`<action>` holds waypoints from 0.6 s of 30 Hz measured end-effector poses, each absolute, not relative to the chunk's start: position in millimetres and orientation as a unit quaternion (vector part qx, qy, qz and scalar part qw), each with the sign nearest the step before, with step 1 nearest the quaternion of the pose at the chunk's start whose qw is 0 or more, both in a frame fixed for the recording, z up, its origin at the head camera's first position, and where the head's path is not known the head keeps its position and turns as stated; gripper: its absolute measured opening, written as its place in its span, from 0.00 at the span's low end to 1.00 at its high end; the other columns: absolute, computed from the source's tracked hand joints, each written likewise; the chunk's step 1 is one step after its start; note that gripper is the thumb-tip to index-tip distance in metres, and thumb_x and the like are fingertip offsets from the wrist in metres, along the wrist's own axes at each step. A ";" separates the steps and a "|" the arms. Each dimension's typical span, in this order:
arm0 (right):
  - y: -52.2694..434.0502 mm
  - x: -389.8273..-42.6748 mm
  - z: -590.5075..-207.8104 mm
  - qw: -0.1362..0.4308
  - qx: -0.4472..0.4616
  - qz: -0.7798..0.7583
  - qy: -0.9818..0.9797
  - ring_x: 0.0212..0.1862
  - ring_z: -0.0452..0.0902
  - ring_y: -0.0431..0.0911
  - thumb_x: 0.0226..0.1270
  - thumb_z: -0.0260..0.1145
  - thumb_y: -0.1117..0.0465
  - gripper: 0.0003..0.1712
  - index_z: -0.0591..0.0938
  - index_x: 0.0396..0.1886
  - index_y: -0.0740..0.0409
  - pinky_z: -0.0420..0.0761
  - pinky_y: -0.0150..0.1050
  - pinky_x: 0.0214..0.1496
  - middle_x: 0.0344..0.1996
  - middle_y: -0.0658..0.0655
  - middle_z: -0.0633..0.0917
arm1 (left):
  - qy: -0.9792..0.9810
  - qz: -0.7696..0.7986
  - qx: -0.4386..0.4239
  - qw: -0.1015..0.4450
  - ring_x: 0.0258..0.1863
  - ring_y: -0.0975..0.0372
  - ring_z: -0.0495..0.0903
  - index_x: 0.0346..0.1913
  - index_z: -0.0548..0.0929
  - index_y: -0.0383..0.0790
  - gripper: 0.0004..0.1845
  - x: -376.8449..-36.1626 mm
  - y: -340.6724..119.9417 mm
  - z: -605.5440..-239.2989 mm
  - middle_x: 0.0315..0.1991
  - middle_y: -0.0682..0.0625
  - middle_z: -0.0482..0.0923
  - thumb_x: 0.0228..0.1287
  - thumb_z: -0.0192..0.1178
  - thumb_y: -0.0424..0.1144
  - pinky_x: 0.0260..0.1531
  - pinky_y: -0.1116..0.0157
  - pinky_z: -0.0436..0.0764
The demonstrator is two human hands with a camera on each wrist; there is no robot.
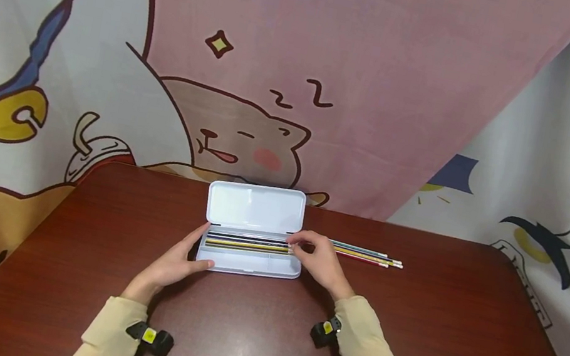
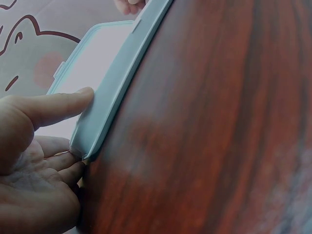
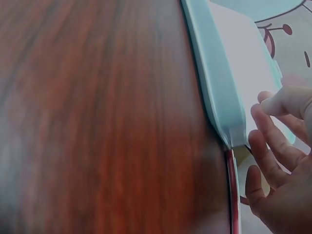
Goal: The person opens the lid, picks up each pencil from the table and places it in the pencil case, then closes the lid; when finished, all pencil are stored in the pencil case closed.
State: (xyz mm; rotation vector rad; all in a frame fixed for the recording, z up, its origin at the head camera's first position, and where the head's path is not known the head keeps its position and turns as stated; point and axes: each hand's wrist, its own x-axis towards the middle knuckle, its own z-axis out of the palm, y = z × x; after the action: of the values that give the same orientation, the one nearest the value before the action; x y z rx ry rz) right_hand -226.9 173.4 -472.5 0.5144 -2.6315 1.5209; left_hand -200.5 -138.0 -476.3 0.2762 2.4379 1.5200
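A pale blue pencil case (image 1: 252,264) lies open at the table's middle, its lid (image 1: 256,206) standing up behind. Several pencils (image 1: 247,243) lie lengthwise inside. My left hand (image 1: 177,262) holds the case's left end, thumb on the front wall (image 2: 117,92) and fingers round the corner; the same hand (image 2: 48,146) shows in the left wrist view. My right hand (image 1: 315,260) is at the case's right end, its fingertips closed on the end of a pencil in the case. In the right wrist view that hand (image 3: 278,165) hangs beside the case wall (image 3: 214,83).
More pencils (image 1: 367,256) lie side by side on the dark red-brown table (image 1: 435,332), just right of the case; one shows as a red strip (image 3: 232,195). Cartoon-printed cloth (image 1: 304,67) hangs close behind the table. Small black wrist cameras (image 1: 151,337) sit on both sleeves.
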 end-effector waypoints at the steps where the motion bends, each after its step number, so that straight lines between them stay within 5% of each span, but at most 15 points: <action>1: 175.5 -226.4 -472.2 0.031 0.164 0.495 -0.853 0.43 0.77 0.48 0.62 0.65 0.72 0.09 0.87 0.40 0.60 0.76 0.46 0.48 0.40 0.54 0.85 | 0.838 0.521 0.094 0.128 0.72 0.44 0.46 0.76 0.50 0.37 0.47 -200.5 -138.0 -476.3 0.74 0.35 0.47 0.59 0.66 0.33 0.67 0.41 0.44; 6: 185.2 -220.6 -466.6 0.041 0.167 0.504 -0.846 0.45 0.78 0.53 0.62 0.64 0.73 0.09 0.86 0.41 0.65 0.76 0.52 0.50 0.41 0.59 0.85 | 0.840 0.519 0.092 0.128 0.72 0.43 0.47 0.76 0.50 0.37 0.47 -201.1 -138.1 -477.7 0.74 0.34 0.47 0.59 0.66 0.33 0.66 0.40 0.45; 18: 213.1 -216.6 -470.9 0.035 0.138 0.495 -0.857 0.42 0.78 0.49 0.62 0.65 0.72 0.10 0.86 0.42 0.63 0.76 0.47 0.47 0.39 0.57 0.86 | 0.840 0.520 0.092 0.126 0.72 0.44 0.47 0.76 0.49 0.36 0.47 -201.7 -137.6 -479.3 0.74 0.35 0.47 0.59 0.66 0.32 0.67 0.43 0.44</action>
State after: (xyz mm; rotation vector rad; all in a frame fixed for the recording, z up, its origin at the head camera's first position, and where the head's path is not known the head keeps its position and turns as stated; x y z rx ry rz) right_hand -216.6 213.1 -470.9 0.4236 -2.6337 1.5224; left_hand -201.7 -137.6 -479.3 0.2691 2.4443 1.5148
